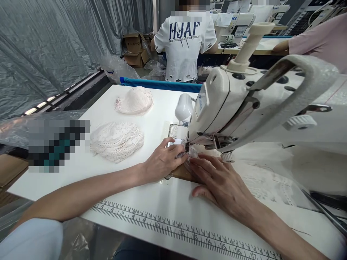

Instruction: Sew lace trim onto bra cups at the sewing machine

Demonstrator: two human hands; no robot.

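The white sewing machine (217,104) stands over the table, its needle and presser foot (187,146) low at the work. A small piece of sheer whitish fabric (193,151) lies beside the foot, mostly covered by my hands. Left of the needle, my left hand (165,160) has its fingers bent and closed on the fabric's edge. My right hand (221,184) lies flat to the right of the needle, fingers stretched over the fabric and thumb apart. White lace fabric (268,184) rests under the machine arm on the right.
A lace pile (118,141) and a pale pink cloth bundle (135,100) lie on the left of the white table (130,196). A printed ruler scale (181,231) runs along its front edge. Scissors-like dark blades (325,209) lie far right. A co-worker (187,47) sits ahead.
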